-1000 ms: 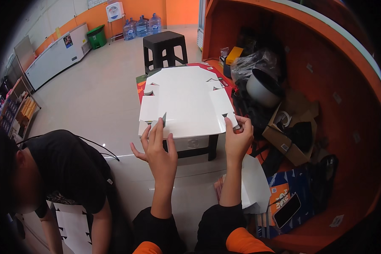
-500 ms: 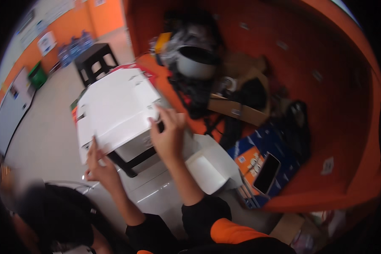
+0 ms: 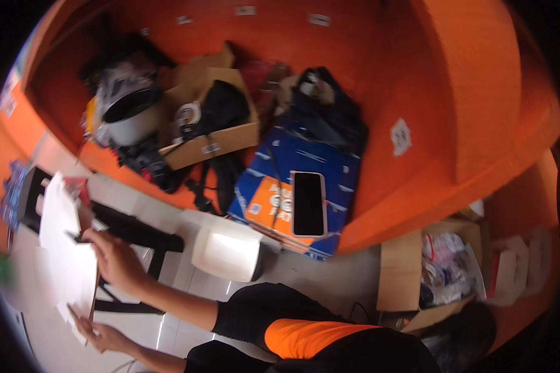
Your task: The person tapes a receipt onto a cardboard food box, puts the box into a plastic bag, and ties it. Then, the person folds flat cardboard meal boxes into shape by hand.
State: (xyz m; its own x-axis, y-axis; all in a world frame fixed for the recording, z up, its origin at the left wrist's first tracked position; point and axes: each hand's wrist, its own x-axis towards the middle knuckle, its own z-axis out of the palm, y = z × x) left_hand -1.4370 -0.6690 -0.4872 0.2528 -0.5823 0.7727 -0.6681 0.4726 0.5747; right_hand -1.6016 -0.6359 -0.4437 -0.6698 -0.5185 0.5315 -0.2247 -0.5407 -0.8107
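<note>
A white sheet of cut cardboard [image 3: 65, 261], creased and notched like an unfolded box, is at the left side of the view. My right hand [image 3: 115, 261] grips its upper near edge between thumb and fingers. Lower on the same edge, my left hand [image 3: 100, 337] pinches the cardboard too. Behind my right hand stands a black stool [image 3: 159, 239]; whether the cardboard rests on it or is lifted off, I cannot tell. To the right of the stool, an open white box [image 3: 227, 252] sits low down.
An orange alcove holds a grey-white pot [image 3: 134, 124], a brown carton [image 3: 211, 146] and a blue-and-orange box [image 3: 270, 186] with a phone [image 3: 309, 204] on top. Another open carton [image 3: 401, 273] with plastic-wrapped items stands at the lower right.
My view has swung to the right, so hands and cardboard now appear farther left. The cardboard now appears steeply tilted. Both hands are now closed on its edge.
</note>
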